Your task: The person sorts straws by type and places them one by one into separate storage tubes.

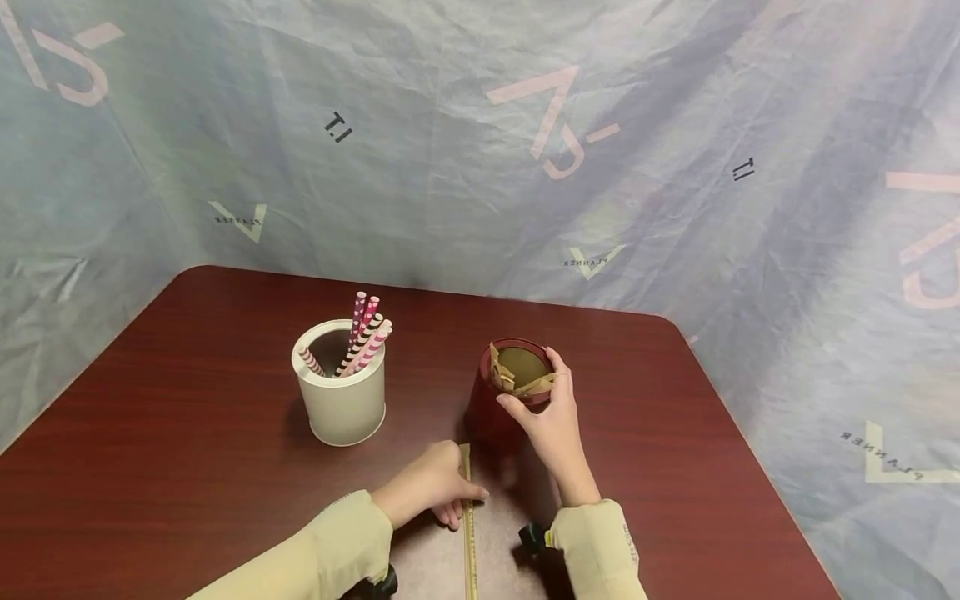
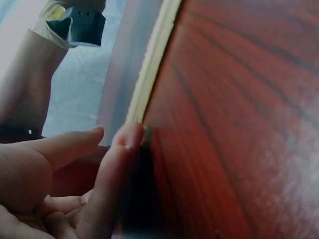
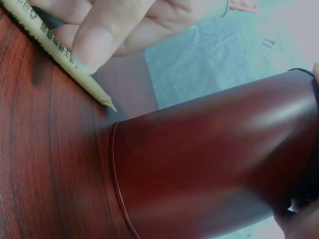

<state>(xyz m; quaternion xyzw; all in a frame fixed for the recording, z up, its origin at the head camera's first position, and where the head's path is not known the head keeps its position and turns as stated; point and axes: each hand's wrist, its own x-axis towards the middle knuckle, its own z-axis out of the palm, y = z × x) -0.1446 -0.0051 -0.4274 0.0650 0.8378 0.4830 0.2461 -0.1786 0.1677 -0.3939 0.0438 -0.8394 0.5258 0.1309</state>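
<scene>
In the head view my left hand (image 1: 431, 487) is over a long, narrow tan paper-wrapped stick (image 1: 471, 550) lying on the table. The right wrist view shows printed characters on this wrapped stick (image 3: 65, 59). My left forefinger touches it in the left wrist view, while the thumb (image 2: 75, 144) stays apart from the forefinger. With thumb and fingers spread across its top, my right hand (image 1: 558, 429) grips the rim of a dark red canister (image 1: 491, 412). Crumpled brown paper (image 1: 502, 375) pokes up inside that canister. The canister's base stands on the table near the stick's far end.
To the left stands a white canister (image 1: 341, 408) holding several striped and dotted paper straws (image 1: 367, 337). Both canisters are on a dark red wooden table (image 1: 187, 400). Printed grey fabric (image 1: 420, 167) hangs behind and along the sides.
</scene>
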